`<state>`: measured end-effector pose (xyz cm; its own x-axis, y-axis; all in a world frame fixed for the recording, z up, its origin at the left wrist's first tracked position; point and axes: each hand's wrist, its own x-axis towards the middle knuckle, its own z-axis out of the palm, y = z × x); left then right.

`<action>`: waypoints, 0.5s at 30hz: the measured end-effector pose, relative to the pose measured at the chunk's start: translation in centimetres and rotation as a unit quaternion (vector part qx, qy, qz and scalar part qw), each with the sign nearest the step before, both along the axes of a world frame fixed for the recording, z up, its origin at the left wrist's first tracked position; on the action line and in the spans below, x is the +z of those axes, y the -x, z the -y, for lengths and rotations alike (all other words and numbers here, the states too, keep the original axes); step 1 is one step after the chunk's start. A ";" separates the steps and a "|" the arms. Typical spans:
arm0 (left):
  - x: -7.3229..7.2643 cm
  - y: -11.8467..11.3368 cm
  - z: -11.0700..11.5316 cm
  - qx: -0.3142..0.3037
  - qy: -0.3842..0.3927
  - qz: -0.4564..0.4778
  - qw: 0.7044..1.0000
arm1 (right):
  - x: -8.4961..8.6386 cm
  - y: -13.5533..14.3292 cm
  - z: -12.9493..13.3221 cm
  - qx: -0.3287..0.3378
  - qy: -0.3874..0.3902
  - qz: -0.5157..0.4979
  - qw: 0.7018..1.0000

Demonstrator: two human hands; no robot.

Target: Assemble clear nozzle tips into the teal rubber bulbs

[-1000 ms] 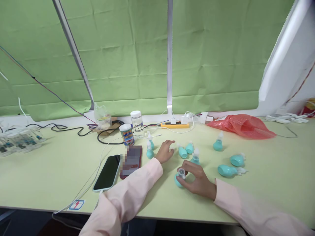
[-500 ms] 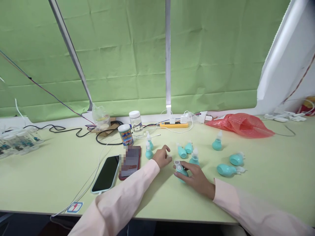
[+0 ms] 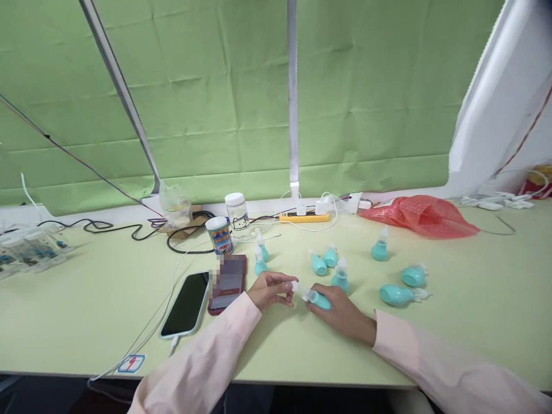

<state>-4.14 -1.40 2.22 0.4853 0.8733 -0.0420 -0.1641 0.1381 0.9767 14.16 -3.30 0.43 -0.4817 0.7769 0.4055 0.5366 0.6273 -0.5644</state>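
Observation:
My right hand (image 3: pixel 342 313) is wrapped round a teal nasal aspirator bulb (image 3: pixel 319 299), tilted so its clear neck faces left. Thumb and fingers of my left hand (image 3: pixel 272 288) pinch a small translucent nozzle tip (image 3: pixel 295 286) at that neck; whether the two are joined I cannot tell. Just beyond my hands an aspirator (image 3: pixel 340 277) stands upright, and two more aspirators (image 3: pixel 318 264) lie close together. Behind my left hand are two upright aspirators (image 3: pixel 260 264). Farther right, one aspirator (image 3: pixel 380 248) stands and two aspirators (image 3: pixel 397 295) lie on their sides.
Two phones (image 3: pixel 186 305) lie left of my hands, one with a white cable. Behind them stand a labelled can (image 3: pixel 221 237) and a clear jar (image 3: pixel 237 217). A yellow power strip (image 3: pixel 304 218) and a red plastic bag (image 3: pixel 422 217) lie along the back of the table (image 3: pixel 474 322).
My left hand has drawn back toward me and brought a nozzle tip to the bulb's neck. My right hand has tipped the bulb from near upright to pointing left.

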 end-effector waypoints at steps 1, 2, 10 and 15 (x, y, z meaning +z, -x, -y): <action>-0.1 0.0 0.0 -0.006 -0.001 -0.013 1.000 | -0.2 0.0 -0.1 0.000 0.002 0.010 1.000; -0.1 0.0 0.0 -0.010 -0.005 -0.028 1.000 | -0.3 -0.1 -0.2 -0.004 0.001 0.018 1.000; -0.5 -0.7 0.4 0.029 -0.038 -0.091 0.995 | -0.9 -0.1 -0.1 -0.015 -0.037 0.062 0.997; -1.1 -1.7 0.6 0.101 -0.062 -0.066 0.991 | -0.8 -0.1 -0.2 -0.019 -0.011 0.056 0.998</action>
